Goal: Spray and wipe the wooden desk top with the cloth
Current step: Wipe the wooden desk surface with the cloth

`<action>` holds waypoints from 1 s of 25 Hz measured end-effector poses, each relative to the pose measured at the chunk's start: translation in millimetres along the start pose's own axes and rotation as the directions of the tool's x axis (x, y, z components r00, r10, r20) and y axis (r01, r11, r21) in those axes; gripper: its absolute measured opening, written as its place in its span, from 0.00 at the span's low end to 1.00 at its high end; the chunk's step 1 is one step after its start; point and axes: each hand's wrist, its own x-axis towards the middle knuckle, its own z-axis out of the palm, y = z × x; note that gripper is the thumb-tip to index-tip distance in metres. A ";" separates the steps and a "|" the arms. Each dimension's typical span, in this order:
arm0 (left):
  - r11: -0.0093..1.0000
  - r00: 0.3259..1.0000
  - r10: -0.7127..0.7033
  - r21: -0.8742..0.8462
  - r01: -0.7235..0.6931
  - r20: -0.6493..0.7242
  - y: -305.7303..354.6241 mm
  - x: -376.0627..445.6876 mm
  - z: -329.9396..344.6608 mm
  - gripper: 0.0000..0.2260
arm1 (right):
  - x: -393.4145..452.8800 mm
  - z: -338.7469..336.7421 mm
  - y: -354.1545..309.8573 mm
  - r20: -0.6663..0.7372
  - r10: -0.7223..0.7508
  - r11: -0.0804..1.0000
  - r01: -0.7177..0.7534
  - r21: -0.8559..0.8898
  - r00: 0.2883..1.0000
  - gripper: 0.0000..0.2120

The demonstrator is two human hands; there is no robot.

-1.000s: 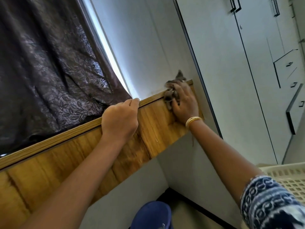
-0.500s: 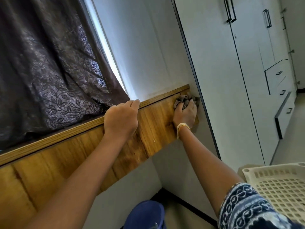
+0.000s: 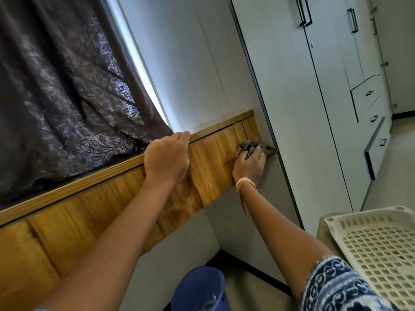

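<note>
The warm brown, wood-grained counter (image 3: 213, 158) is the landmark here, running slantwise across the view with a paler raised wooden lip along its far edge; beyond that lip hangs a dark purple curtain with a leaf pattern (image 3: 62, 97), its hem touching the lip; past the counter's right end stands a tall pale grey wardrobe with black handles (image 3: 314, 108), its side panel butting against the counter; below the counter's right end, near the viewer, sit a cream plastic lattice basket (image 3: 370, 250) and a round blue plastic bucket (image 3: 199, 288).

The left hand (image 3: 166, 158) rests on the counter against the lip, fingers curled over its edge in a steadying grip, holding nothing else; the right hand (image 3: 249, 162) lies at the counter's far right end, fingers bunched round a crumpled grey-brown cloth (image 3: 249, 147) and pressing it onto the wood right where counter meets wardrobe; its grip is closed on the cloth.

No spray bottle is in sight; dark streaks show on the wood below the left hand, though whether damp or grain I cannot tell; the wiping looks to be at the right-hand corner, an end zone of the surface; the long stretch of counter toward the left shows no clear sign either way, so it may well be left to do.
</note>
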 end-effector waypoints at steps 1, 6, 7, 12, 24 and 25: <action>1.000 1.000 -0.005 -0.007 0.005 0.009 0.5 -0.1 0.4 0.14 | -8.2 -0.5 -5.9 0.035 -0.103 0.994 0.104 -0.025 0.994 0.27; 0.983 1.000 -0.005 -0.183 0.009 0.027 -6.9 -5.1 -18.0 0.20 | -63.1 7.0 -56.0 0.198 -0.586 0.807 0.588 0.055 0.786 0.28; 0.980 0.999 0.005 -0.197 0.003 0.037 -15.4 -12.5 -25.0 0.21 | -66.8 8.1 -63.5 0.221 -0.644 0.760 0.644 0.084 0.732 0.28; 0.999 1.000 0.017 -0.047 -0.015 0.023 -95.4 -85.9 -57.5 0.22 | -45.5 13.4 -82.2 0.122 -0.504 0.864 0.500 0.060 0.855 0.26; 0.966 0.974 -0.227 0.136 0.221 0.028 -221.8 -256.1 -168.5 0.17 | -297.2 21.5 -142.3 0.305 -0.913 0.328 0.932 0.153 0.272 0.22; 0.961 0.968 -0.247 0.135 0.240 0.039 -227.0 -263.5 -173.3 0.18 | -317.5 23.0 -150.8 0.308 -0.928 0.272 0.946 0.175 0.209 0.22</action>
